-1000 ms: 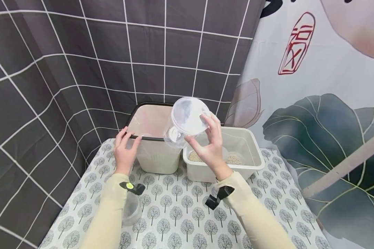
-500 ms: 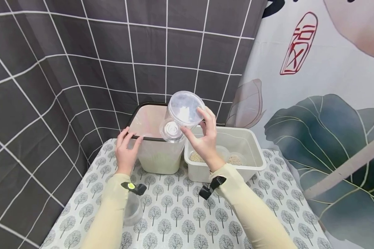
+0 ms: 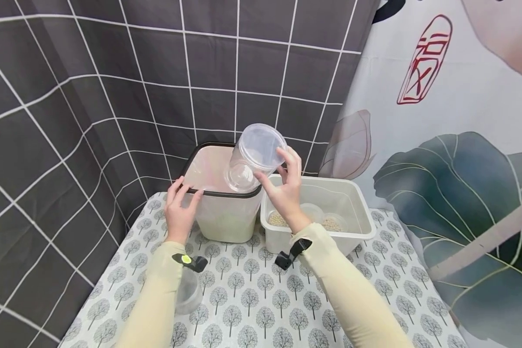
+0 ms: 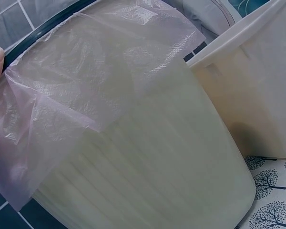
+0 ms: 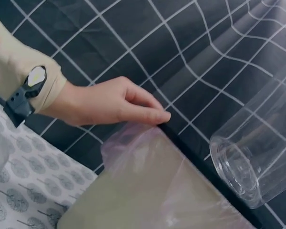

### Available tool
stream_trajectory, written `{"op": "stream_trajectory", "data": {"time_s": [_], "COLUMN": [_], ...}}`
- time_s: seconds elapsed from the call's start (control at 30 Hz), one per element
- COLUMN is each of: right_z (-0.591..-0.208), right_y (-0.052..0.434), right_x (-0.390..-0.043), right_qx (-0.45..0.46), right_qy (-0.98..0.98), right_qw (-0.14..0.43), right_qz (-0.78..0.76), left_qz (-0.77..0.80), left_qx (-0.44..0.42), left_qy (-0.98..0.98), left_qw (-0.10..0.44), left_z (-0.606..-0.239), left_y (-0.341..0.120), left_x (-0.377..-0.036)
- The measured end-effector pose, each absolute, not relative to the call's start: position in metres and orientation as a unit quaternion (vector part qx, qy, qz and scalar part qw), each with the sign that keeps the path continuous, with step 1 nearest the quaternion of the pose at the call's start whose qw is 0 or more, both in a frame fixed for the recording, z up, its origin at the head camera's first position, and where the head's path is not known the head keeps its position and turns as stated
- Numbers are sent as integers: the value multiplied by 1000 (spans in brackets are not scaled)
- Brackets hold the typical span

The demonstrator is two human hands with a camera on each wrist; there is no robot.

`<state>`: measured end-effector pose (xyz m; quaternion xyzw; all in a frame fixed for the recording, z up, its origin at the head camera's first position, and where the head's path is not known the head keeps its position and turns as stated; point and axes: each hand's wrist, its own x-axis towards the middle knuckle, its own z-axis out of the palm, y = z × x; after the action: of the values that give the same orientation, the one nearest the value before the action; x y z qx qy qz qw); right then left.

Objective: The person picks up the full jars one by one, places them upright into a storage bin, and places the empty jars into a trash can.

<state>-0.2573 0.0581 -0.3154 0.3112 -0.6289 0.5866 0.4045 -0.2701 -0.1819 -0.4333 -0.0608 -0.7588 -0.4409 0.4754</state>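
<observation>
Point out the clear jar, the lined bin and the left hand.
clear jar (image 3: 254, 153), head view, its side wall.
lined bin (image 3: 226, 215), head view, front wall.
left hand (image 3: 179, 210), head view, back of hand.

White tub (image 3: 356, 203) with beans, tree-print tablecloth (image 3: 261, 299).
</observation>
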Motion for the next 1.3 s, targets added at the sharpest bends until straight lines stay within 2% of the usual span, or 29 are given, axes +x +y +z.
{"op": "stream_trajectory", "data": {"time_s": [0.5,0.9,1.3], "right_z": [-350,-364,-372], "right_y": [53,48,52], "right_x": [-258,-256,-250], "right_qx": [294,342,334], "right_qy": [-709,-694,-696], "right_qw": [336,405,403], "right_qz": [546,487,491], "left_qz": [-444,-434,-442], "left_qx": [-59,-60,-62], "left_qy": [-762,-769,-766], "left_qw": [468,465,463], "left_z": [-434,-435,-434], "left_y": [-180,-182,-180], "left_x": [-269,-268,-267]}}
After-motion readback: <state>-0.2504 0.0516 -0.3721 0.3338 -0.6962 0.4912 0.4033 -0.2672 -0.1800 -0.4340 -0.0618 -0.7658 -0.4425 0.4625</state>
